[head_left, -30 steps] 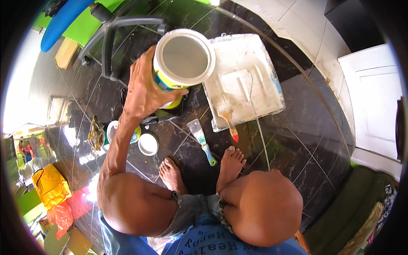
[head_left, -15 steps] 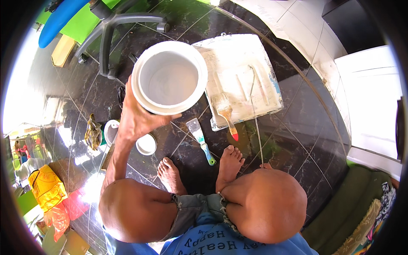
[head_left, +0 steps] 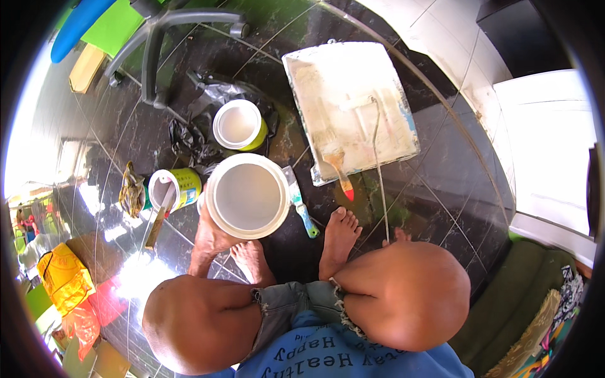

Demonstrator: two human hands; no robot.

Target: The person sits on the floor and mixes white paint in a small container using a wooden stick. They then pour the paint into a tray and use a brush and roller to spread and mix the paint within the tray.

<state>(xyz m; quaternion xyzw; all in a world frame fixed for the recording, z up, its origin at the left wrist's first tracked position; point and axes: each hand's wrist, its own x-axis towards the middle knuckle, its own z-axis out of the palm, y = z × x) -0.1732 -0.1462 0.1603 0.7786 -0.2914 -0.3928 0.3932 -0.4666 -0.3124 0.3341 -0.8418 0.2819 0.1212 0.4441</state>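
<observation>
Round white tub (head_left: 247,196) is open, pale inside, lower left of paint tray (head_left: 334,66); thin-rod roller (head_left: 378,160) has head inside tray.

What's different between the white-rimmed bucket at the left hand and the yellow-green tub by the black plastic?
The left hand is on the side of the bucket; no hand touches the tub. The bucket looks much larger in the picture, though it may simply be nearer the camera. The tub's yellow-green side shows, while the bucket shows mostly its rim and inside. Both are open, white-rimmed and pale within.
</observation>
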